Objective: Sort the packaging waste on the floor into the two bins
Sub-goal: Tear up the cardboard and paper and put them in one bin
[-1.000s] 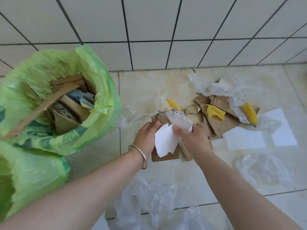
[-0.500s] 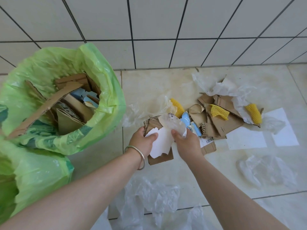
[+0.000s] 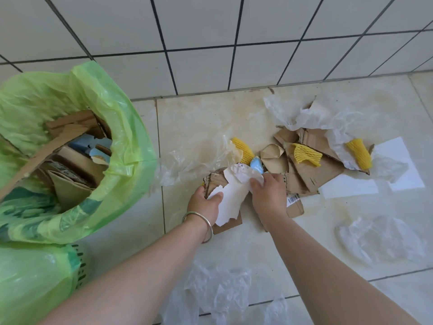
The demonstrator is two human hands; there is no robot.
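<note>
My left hand (image 3: 206, 204) grips a torn white paper sheet (image 3: 230, 200) together with brown cardboard pieces (image 3: 214, 181) just above the floor. My right hand (image 3: 269, 195) pinches the crumpled upper end of the same paper. Beyond them lies a pile of torn cardboard (image 3: 311, 167), three yellow foam nets (image 3: 305, 154) and a small blue piece (image 3: 256, 165). A bin lined with a green bag (image 3: 131, 146) stands at the left and holds cardboard and blue scraps. A second green-lined bin (image 3: 35, 277) is at the lower left.
Clear plastic film lies around: left of the pile (image 3: 187, 160), by the far wall (image 3: 295, 116), at the right (image 3: 379, 238) and close to me (image 3: 218, 292). Two flat white sheets (image 3: 398, 165) lie at the right. A tiled wall (image 3: 210, 43) bounds the far side.
Both hands moved slightly away from me, toward the pile, with the paper. The paper's upper end is now more crumpled under my right hand, and the blue piece shows beside it.
</note>
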